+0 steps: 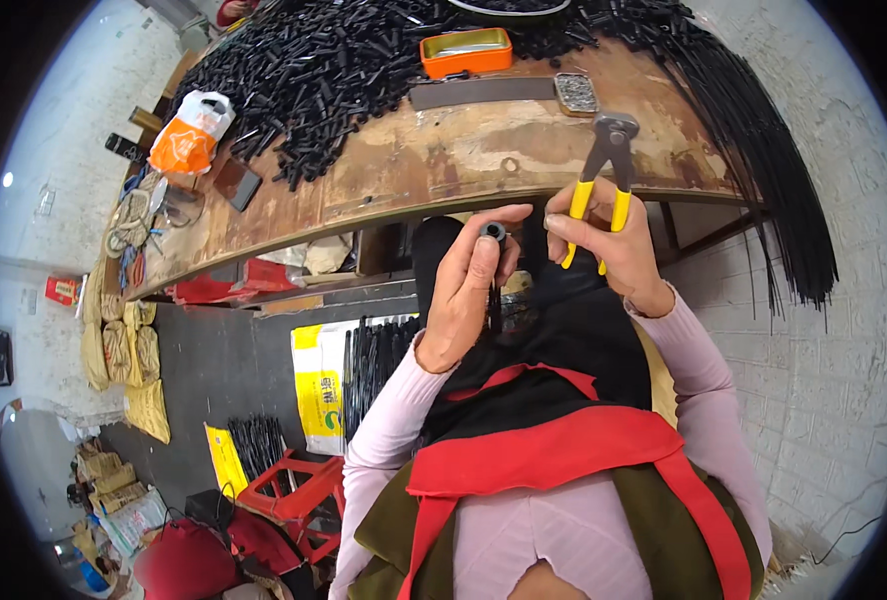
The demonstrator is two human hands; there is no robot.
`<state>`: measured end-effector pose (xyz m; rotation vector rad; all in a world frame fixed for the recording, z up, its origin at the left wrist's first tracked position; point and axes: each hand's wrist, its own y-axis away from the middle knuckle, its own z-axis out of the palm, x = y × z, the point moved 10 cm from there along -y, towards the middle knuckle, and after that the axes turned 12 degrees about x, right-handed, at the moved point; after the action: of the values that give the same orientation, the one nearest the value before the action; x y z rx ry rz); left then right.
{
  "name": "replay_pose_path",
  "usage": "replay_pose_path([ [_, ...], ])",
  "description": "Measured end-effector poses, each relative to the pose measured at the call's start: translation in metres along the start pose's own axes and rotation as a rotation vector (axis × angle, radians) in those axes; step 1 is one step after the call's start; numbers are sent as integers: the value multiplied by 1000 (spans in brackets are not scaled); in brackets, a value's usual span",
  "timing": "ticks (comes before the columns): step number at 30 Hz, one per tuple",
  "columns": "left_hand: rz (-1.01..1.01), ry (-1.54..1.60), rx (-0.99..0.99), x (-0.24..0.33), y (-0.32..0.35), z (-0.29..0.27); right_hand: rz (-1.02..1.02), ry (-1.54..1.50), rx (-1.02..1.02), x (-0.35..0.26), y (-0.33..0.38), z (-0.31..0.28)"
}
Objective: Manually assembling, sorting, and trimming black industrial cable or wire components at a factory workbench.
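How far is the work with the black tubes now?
Done: a big pile of cut black pieces covers the bench. In hand: the left hand holds one short black tube, and the right hand holds yellow-handled pincers. Left: long black rods hang over the bench's right end, uncut.

bright even daylight, sharp centre, strong fisheye bending and black vignette at edges.

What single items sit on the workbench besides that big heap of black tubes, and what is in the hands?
Orange tin: 1
Orange-and-white plastic bag: 1
Small metal tray: 1
Yellow-handled pincers, in right hand: 1
Black tube, in left hand: 1
Total: 5
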<state>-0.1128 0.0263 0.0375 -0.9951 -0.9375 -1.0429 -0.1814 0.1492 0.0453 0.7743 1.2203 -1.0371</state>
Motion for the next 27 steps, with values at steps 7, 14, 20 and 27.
replay_pose_path([
  [7, -5, 56, -36, 9, 13, -9, -103, -38, -62, 2, 17, 36],
  [14, 0, 86, -43, 12, 14, -12, -24, -170, -62, 12, 22, 55],
  [20, -7, 67, -40, 11, 13, -13, -47, -145, -43, 11, 22, 57],
  [27, 0, 83, -31, 10, 12, -15, -41, -138, -50, 8, 21, 58],
])
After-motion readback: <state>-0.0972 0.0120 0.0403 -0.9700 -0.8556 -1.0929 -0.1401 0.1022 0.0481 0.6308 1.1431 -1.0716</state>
